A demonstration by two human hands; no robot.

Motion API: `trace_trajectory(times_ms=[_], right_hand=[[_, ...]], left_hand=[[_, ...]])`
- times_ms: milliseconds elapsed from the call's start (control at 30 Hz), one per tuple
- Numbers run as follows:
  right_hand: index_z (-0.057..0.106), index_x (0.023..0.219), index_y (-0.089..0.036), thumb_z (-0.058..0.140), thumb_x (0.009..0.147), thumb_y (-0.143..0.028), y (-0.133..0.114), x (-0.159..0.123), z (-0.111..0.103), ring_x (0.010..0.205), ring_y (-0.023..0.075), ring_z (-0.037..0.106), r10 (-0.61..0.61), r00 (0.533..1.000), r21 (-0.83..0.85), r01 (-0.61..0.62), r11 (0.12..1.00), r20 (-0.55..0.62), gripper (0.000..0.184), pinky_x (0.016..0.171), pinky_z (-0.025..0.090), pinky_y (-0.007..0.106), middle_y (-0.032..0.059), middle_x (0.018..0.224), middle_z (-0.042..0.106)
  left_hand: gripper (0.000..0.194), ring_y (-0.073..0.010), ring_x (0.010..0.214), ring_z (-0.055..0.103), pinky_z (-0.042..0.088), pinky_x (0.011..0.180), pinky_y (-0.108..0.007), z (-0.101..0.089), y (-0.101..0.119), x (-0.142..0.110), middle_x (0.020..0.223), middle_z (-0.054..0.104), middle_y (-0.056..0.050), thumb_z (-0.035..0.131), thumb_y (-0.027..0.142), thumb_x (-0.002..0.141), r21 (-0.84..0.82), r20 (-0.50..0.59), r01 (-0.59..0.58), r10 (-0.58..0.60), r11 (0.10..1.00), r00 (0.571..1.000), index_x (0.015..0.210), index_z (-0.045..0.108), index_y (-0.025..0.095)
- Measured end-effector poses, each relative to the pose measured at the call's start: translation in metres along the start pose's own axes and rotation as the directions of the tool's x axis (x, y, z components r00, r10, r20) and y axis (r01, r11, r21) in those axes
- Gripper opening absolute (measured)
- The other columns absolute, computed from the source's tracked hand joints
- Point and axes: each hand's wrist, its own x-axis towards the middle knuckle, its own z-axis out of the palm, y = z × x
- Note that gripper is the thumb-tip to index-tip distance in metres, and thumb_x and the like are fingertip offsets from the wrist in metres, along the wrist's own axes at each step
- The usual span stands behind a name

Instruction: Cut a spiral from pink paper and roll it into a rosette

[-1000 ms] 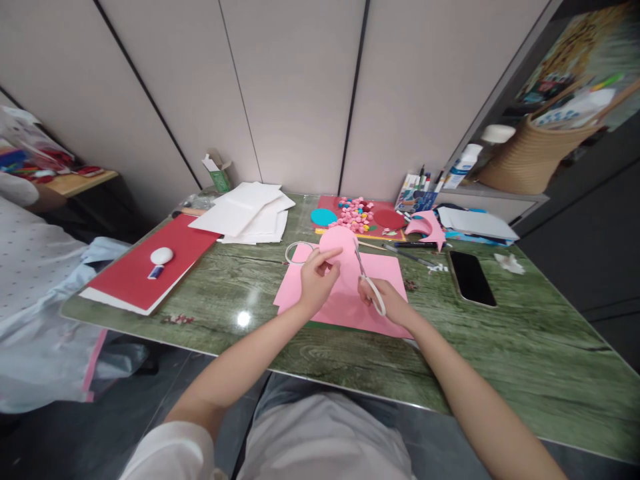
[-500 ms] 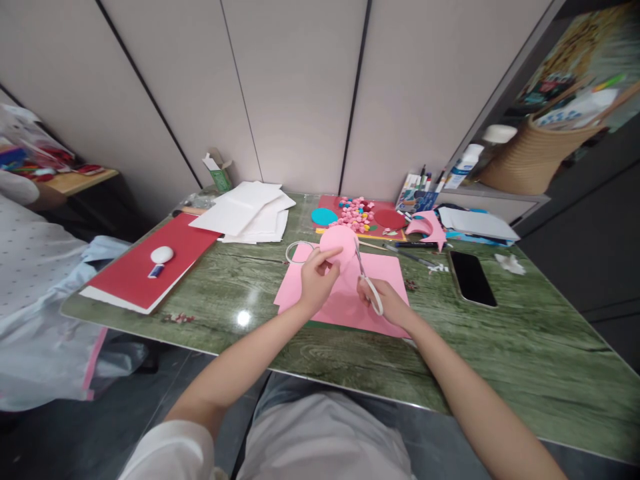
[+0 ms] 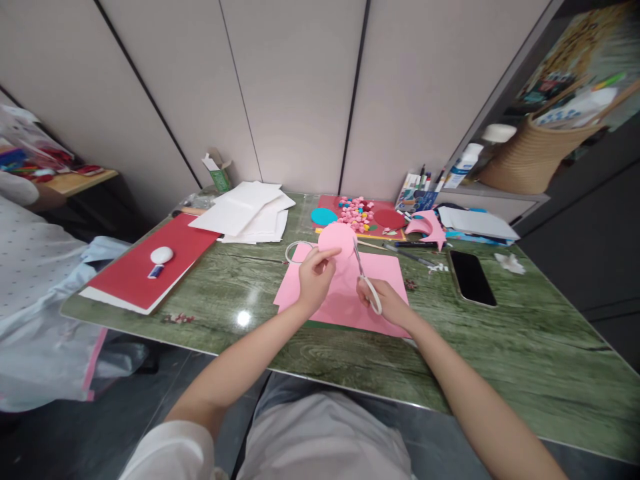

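My left hand (image 3: 314, 280) is closed on a round pink paper piece (image 3: 338, 239), held up over a pink paper sheet (image 3: 345, 293) on the green table (image 3: 525, 347). My right hand (image 3: 386, 301) grips white-handled scissors (image 3: 365, 277), their blades pointing up at the right edge of the pink round piece. A white ring (image 3: 295, 251) lies just left of the pink sheet.
A red board (image 3: 145, 267) with a white oval object lies at the left, a stack of white sheets (image 3: 250, 213) behind it. A red tray with small coloured pieces (image 3: 357, 215), pens, a pink scrap (image 3: 425, 225) and a black phone (image 3: 470, 277) lie at the right. Another person's sleeve (image 3: 30, 267) shows far left.
The pink round piece and both hands have shifted very slightly up and left; the scissors stay at its right edge.
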Motion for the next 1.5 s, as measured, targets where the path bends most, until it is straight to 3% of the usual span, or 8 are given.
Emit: trace_trajectory(times_ms=[200, 400, 833, 1500], right_hand=[[0.045, 0.060, -0.017, 0.033, 0.085, -0.042, 0.0019, 0.0010, 0.0009, 0.054, 0.0112, 0.042, -0.008, 1.000, 0.002, 0.008, 1.000, -0.017, 0.037, 0.055, 0.033, 0.024, -0.0016, 0.055, 0.046], [0.047, 0.062, -0.017, 0.033, 0.084, -0.051, 0.0046, 0.0006, 0.0014, 0.055, 0.0123, 0.044, 0.001, 0.999, 0.016, 0.000, 1.000, -0.044, 0.043, 0.056, 0.034, 0.025, -0.0005, 0.057, 0.048], [0.046, 0.063, -0.017, 0.032, 0.086, -0.045, 0.0066, 0.0007, 0.0023, 0.055, 0.0115, 0.044, -0.014, 0.999, 0.016, 0.015, 1.000, -0.043, 0.040, 0.055, 0.033, 0.024, -0.0015, 0.057, 0.046], [0.045, 0.059, -0.017, 0.033, 0.085, -0.043, 0.0021, 0.0008, 0.0007, 0.054, 0.0112, 0.042, -0.009, 1.000, 0.000, 0.009, 1.000, -0.018, 0.039, 0.055, 0.032, 0.024, -0.0012, 0.056, 0.047]], left_hand=[[0.020, -0.0126, 0.072, 0.050, 0.040, 0.062, -0.025, 0.0016, 0.0004, 0.0002, 0.084, 0.058, -0.005, 0.054, 0.025, 0.075, 0.016, -0.003, 0.007, -0.007, 1.000, 1.000, 0.092, 0.064, 0.020], [0.020, -0.0102, 0.065, 0.047, 0.038, 0.057, -0.023, 0.0023, -0.0012, -0.0018, 0.074, 0.054, -0.002, 0.056, 0.023, 0.073, 0.036, 0.029, -0.001, 0.000, 0.999, 1.000, 0.091, 0.065, 0.020], [0.021, -0.0099, 0.063, 0.045, 0.037, 0.057, -0.023, 0.0009, 0.0006, -0.0009, 0.073, 0.052, -0.002, 0.055, 0.022, 0.074, 0.035, 0.021, 0.004, -0.005, 0.999, 1.000, 0.092, 0.065, 0.020], [0.027, -0.0145, 0.084, 0.051, 0.044, 0.069, -0.026, 0.0025, -0.0004, -0.0003, 0.094, 0.056, -0.007, 0.057, 0.027, 0.074, -0.003, -0.008, -0.033, 0.033, 0.999, 0.999, 0.101, 0.059, 0.020]])
